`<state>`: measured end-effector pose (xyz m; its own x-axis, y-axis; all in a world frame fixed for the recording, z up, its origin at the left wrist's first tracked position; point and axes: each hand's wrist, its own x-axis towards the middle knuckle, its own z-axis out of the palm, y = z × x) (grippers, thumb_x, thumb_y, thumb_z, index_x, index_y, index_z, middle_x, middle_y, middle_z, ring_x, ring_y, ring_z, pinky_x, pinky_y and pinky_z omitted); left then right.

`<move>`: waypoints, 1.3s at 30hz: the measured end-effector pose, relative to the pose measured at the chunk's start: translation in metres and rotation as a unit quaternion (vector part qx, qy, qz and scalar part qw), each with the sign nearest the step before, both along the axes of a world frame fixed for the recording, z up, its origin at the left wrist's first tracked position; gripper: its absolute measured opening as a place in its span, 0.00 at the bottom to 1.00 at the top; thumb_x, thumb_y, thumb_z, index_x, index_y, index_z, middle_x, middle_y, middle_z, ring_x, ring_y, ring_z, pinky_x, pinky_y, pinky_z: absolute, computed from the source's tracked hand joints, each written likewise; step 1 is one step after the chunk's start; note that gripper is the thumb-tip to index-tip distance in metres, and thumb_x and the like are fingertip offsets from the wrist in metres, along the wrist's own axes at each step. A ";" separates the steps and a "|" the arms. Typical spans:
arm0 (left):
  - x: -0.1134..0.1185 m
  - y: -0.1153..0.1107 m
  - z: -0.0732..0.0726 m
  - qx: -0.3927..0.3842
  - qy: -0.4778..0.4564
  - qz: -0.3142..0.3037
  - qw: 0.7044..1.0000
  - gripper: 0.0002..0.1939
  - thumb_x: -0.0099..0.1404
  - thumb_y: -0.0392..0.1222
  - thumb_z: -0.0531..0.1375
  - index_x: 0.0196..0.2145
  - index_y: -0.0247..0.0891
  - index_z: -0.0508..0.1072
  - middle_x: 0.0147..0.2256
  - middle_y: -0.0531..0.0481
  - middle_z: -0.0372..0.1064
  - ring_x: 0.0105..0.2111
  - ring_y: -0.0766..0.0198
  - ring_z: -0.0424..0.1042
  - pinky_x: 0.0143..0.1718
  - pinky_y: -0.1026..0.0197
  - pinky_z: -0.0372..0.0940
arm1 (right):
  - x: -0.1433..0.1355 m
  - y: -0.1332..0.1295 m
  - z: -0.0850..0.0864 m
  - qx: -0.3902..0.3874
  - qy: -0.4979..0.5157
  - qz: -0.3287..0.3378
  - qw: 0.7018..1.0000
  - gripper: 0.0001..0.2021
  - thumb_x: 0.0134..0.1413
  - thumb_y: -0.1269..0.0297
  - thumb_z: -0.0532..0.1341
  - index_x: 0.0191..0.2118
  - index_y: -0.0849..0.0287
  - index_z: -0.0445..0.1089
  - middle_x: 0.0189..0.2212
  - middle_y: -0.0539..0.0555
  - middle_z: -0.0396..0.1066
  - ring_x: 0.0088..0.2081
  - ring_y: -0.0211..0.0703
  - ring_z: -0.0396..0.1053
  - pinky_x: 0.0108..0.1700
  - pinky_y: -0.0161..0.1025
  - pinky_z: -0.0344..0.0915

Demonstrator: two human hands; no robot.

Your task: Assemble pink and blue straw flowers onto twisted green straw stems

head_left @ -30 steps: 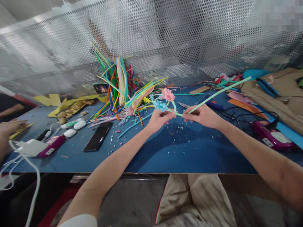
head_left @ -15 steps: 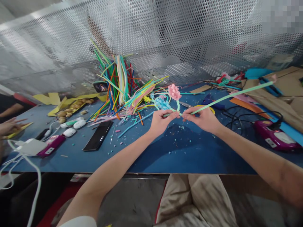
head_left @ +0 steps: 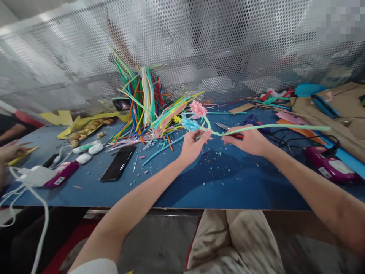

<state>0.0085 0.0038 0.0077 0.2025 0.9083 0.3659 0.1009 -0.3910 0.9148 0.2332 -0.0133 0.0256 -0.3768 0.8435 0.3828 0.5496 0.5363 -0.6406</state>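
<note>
My left hand (head_left: pixel 194 144) pinches the twisted green stem near a blue pipe-cleaner flower (head_left: pixel 190 122). A pink pipe-cleaner flower (head_left: pixel 198 109) stands above it on a curved green stem. My right hand (head_left: pixel 246 140) is closed on a light green pipe cleaner (head_left: pixel 288 126), whose long free end reaches far to the right. Between my hands the green strand shows as a short twisted stretch. Just behind the right hand, scissors (head_left: pixel 222 126) lie partly hidden on the blue table (head_left: pixel 182 182).
A big bundle of coloured pipe cleaners (head_left: pixel 145 95) stands at the back. On the left lie a black phone (head_left: pixel 118 163), a purple power strip (head_left: pixel 62 175) and another person's hand (head_left: pixel 14 151). A second purple power strip (head_left: pixel 330 165) and cardboard (head_left: pixel 342 99) are on the right.
My hands have moved slightly apart, showing the twisted stem between them. The pink flower has swung left, and the pipe cleaner's free end has dropped from a slant to nearly level.
</note>
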 end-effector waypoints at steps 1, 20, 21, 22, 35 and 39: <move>-0.001 0.001 0.000 0.000 -0.001 0.005 1.000 0.22 0.63 0.59 0.64 0.27 0.36 0.75 0.23 0.52 0.68 0.21 0.71 0.63 0.20 0.67 0.59 | 0.001 0.001 -0.001 0.003 -0.009 -0.002 1.000 0.11 0.61 0.56 0.62 0.36 0.54 0.79 0.33 0.52 0.81 0.36 0.45 0.76 0.43 0.42 0.70; -0.010 0.002 0.003 -0.006 0.071 -0.155 0.985 0.21 0.63 0.59 0.64 0.30 0.35 0.81 0.26 0.48 0.75 0.21 0.71 0.64 0.24 0.65 0.59 | 0.001 0.000 0.008 -0.197 0.100 0.109 0.969 0.14 0.57 0.52 0.64 0.29 0.56 0.79 0.27 0.52 0.78 0.27 0.38 0.69 0.33 0.38 0.67; -0.010 0.002 0.004 -0.005 0.081 -0.160 0.984 0.21 0.63 0.58 0.64 0.30 0.35 0.81 0.26 0.48 0.75 0.21 0.71 0.64 0.24 0.65 0.59 | 0.000 0.000 0.007 -0.195 0.093 0.108 0.970 0.14 0.57 0.51 0.64 0.29 0.56 0.78 0.26 0.52 0.78 0.27 0.38 0.69 0.33 0.38 0.67; -0.010 0.001 0.004 -0.003 0.090 -0.159 0.983 0.21 0.63 0.58 0.64 0.31 0.34 0.81 0.27 0.47 0.75 0.21 0.71 0.64 0.23 0.65 0.59 | -0.001 0.000 0.006 -0.188 0.086 0.103 0.973 0.14 0.57 0.52 0.64 0.28 0.56 0.78 0.26 0.52 0.77 0.27 0.38 0.69 0.33 0.38 0.67; -0.007 -0.003 0.004 0.037 0.131 -0.036 0.990 0.21 0.65 0.57 0.62 0.29 0.34 0.80 0.24 0.50 0.74 0.21 0.71 0.62 0.23 0.67 0.57 | -0.004 0.000 -0.006 -0.099 0.120 0.025 0.988 0.12 0.52 0.54 0.69 0.35 0.58 0.79 0.28 0.52 0.78 0.28 0.42 0.74 0.31 0.39 0.68; -0.004 -0.003 0.001 0.013 0.117 -0.014 0.993 0.22 0.65 0.58 0.62 0.30 0.34 0.80 0.27 0.50 0.75 0.21 0.71 0.63 0.23 0.67 0.58 | -0.008 -0.003 -0.010 0.001 0.079 -0.021 0.997 0.08 0.56 0.59 0.66 0.35 0.57 0.80 0.28 0.52 0.79 0.29 0.42 0.75 0.33 0.39 0.68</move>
<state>0.0045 0.0012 0.0085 0.3107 0.8915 0.3298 0.2977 -0.4208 0.8569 0.2249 -0.0162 0.0153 -0.2766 0.8559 0.4370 0.4642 0.5171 -0.7191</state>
